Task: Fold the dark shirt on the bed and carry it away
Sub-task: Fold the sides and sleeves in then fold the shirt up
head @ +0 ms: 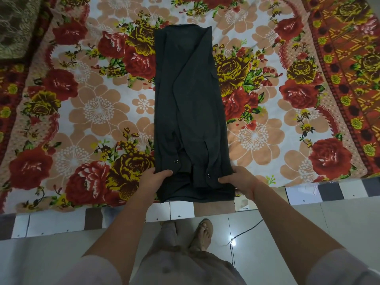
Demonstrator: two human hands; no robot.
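The dark shirt point(189, 103) lies on the bed point(82, 103) as a long narrow strip, both sides folded in over the middle, running away from me. Its near end reaches the bed's front edge. My left hand point(153, 182) grips the near left corner of the shirt, thumb on top of the cloth. My right hand point(238, 181) grips the near right corner the same way. Two small metal snaps show on the cuffs near my hands.
A floral bedsheet in red, yellow and peach covers the bed. A dark patterned pillow point(16, 27) lies at the far left corner. The bed's checkered front edge point(181, 210) runs across below the shirt. A thin black cable point(242, 233) lies on the tiled floor by my feet.
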